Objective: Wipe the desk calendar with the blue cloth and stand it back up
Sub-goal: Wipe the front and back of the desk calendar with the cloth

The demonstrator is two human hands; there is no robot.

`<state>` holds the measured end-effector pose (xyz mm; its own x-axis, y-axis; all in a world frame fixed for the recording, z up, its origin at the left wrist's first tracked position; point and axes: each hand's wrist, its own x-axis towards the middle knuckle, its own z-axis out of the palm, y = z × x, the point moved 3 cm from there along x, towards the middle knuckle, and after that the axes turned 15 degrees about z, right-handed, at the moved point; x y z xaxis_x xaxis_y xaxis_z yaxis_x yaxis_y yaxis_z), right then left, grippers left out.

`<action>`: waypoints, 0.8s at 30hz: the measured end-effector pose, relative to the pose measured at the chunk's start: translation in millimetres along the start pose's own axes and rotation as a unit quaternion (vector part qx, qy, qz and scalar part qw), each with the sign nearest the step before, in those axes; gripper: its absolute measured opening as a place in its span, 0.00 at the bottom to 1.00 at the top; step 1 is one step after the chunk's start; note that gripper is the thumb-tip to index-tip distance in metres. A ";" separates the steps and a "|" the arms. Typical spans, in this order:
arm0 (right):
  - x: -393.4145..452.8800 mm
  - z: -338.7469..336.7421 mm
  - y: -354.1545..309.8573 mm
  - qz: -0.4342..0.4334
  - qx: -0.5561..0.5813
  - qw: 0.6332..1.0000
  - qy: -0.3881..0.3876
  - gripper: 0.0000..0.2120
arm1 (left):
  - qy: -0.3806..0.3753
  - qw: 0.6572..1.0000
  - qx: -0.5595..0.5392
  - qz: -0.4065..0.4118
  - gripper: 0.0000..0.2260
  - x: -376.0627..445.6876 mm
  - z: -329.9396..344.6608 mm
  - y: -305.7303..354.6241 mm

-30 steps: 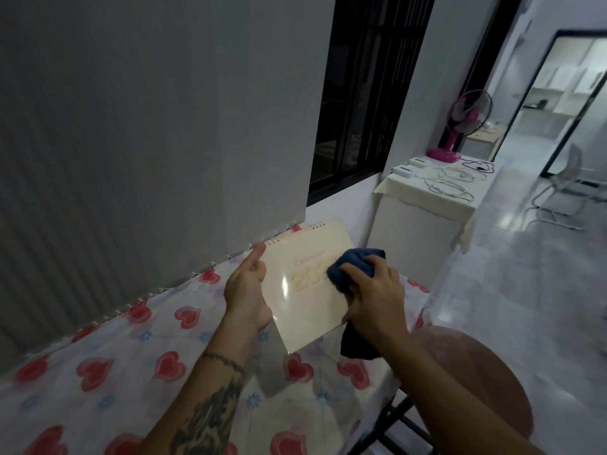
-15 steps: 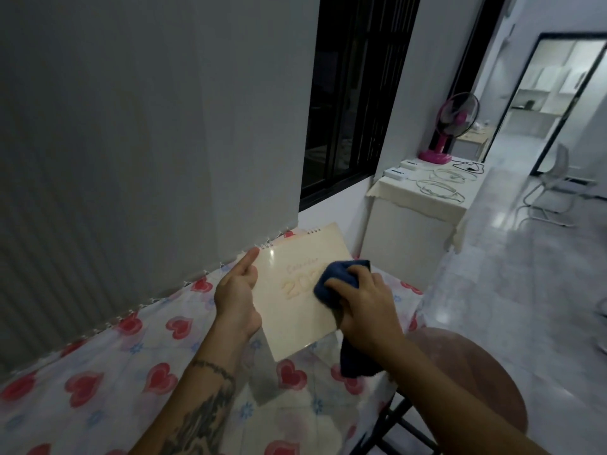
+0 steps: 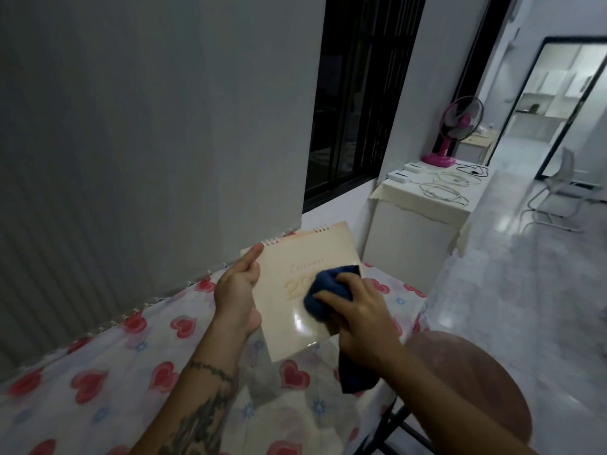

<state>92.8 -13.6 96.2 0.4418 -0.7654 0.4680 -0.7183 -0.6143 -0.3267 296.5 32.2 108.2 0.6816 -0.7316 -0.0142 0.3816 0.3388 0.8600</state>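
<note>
A cream desk calendar (image 3: 292, 274) with a spiral binding on its top edge is held up above the table, its glossy front cover facing me. My left hand (image 3: 238, 290) grips its left edge, thumb along the upper left corner. My right hand (image 3: 358, 310) presses a bunched blue cloth (image 3: 323, 295) against the lower right of the cover, over the printed year. A loose end of the cloth hangs below my right wrist.
Under my arms lies a table with a heart-patterned cloth (image 3: 98, 372) against a grey wall. A round brown stool (image 3: 466, 382) stands at its right end. Further back are a white cabinet (image 3: 417, 224) with cables and a pink fan (image 3: 460, 129).
My right hand has slid the blue cloth down and across the calendar cover. The left hand keeps its grip on the left edge. The view has shifted a little.
</note>
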 end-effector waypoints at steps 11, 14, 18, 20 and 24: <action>8.9 -8.5 -31.9 -0.061 -0.019 0.998 -0.013 0.19 | 0.017 0.999 0.021 0.032 0.19 0.3 -2.2 11.7; -4.2 -4.5 -0.3 -0.007 -0.011 0.999 -0.034 0.20 | 0.039 0.999 -0.004 0.022 0.19 2.5 -15.7 13.8; 8.6 -3.4 12.7 0.095 -0.015 0.995 0.013 0.16 | 0.045 0.999 -0.002 0.014 0.19 -0.4 -17.4 13.9; 22.0 -6.6 4.8 0.128 -0.006 0.990 0.053 0.16 | 0.036 0.999 0.007 0.012 0.18 -3.6 -12.6 10.7; 36.1 -10.5 -21.9 0.149 0.005 0.986 0.079 0.16 | 0.030 0.999 0.032 0.023 0.20 -14.6 0.5 4.8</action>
<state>118.9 -25.8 129.0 0.1222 -0.8727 0.4726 -0.7971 -0.3700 -0.4772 288.1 44.2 112.8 0.7344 -0.6787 -0.0032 0.3096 0.3308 0.8915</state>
